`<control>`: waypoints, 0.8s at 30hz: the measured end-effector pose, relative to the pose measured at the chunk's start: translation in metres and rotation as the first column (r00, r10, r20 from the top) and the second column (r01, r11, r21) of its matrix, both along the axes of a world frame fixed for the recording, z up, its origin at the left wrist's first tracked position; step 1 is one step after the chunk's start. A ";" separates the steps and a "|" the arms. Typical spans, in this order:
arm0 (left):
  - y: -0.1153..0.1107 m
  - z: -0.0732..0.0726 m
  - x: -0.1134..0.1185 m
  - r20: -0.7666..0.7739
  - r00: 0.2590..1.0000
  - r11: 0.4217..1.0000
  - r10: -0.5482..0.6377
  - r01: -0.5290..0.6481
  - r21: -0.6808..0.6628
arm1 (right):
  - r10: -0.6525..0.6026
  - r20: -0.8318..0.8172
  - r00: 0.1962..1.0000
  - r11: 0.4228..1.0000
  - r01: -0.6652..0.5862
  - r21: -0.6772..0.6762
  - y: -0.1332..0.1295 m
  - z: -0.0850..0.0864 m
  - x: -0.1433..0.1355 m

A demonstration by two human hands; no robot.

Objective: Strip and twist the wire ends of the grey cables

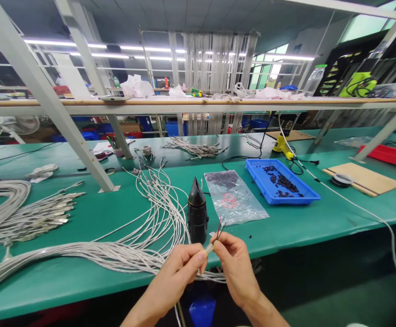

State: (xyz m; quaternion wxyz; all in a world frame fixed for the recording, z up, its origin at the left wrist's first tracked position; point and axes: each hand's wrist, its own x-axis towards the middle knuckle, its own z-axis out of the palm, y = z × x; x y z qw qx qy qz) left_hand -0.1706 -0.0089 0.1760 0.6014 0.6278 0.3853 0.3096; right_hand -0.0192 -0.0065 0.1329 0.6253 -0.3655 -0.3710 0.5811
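Observation:
Between my two hands, just over the front edge of the bench, is the end of a white cable (209, 248) with thin red and dark wires (220, 228) fanning out of its tip. My left hand (186, 265) pinches the cable's sheath. Right beside it, my right hand (232, 261) closes thumb and forefinger at the base of the loose wires. Directly behind the hands stands a black cone-topped cylinder (197, 213). A large bundle of white cables (92, 254) runs from the left along the bench edge, passing behind my left hand.
A clear plastic bag (234, 195) and a blue tray (252, 179) of small black pieces lie behind the hands. Farther right are a yellow heat gun (282, 145), a wooden board (382, 179) and a black-and-white roll (342, 180). A metal post (92, 154) meets the bench at left.

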 end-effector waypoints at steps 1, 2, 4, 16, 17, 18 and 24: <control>0.000 0.000 0.000 -0.009 1.000 1.000 0.001 -0.001 0.007 | 0.003 0.020 1.000 1.000 -0.003 0.023 0.000 -0.001 0.001; 0.000 0.000 0.001 -0.011 1.000 1.000 0.002 -0.002 0.007 | -0.006 0.033 0.999 0.999 0.005 0.046 0.000 -0.001 0.001; 0.000 0.000 0.002 0.003 1.000 1.000 0.001 -0.001 -0.011 | -0.041 0.033 0.999 0.996 0.038 0.080 -0.001 -0.003 0.000; 0.001 0.000 0.006 0.111 0.994 0.995 -0.010 0.021 -0.099 | -0.096 -0.016 0.995 0.992 0.097 0.078 -0.007 -0.004 -0.005; 0.001 0.001 0.006 0.099 0.995 0.997 -0.009 0.017 -0.081 | -0.101 -0.008 0.995 0.992 0.101 0.078 -0.007 -0.004 -0.004; 0.000 0.001 0.007 0.082 0.997 0.998 -0.005 0.011 -0.064 | -0.105 -0.001 0.994 0.992 0.105 0.077 -0.007 -0.005 -0.004; -0.001 0.003 0.006 -0.037 0.999 1.000 0.016 -0.015 0.022 | -0.091 0.019 0.996 0.992 0.089 0.093 -0.008 -0.007 -0.002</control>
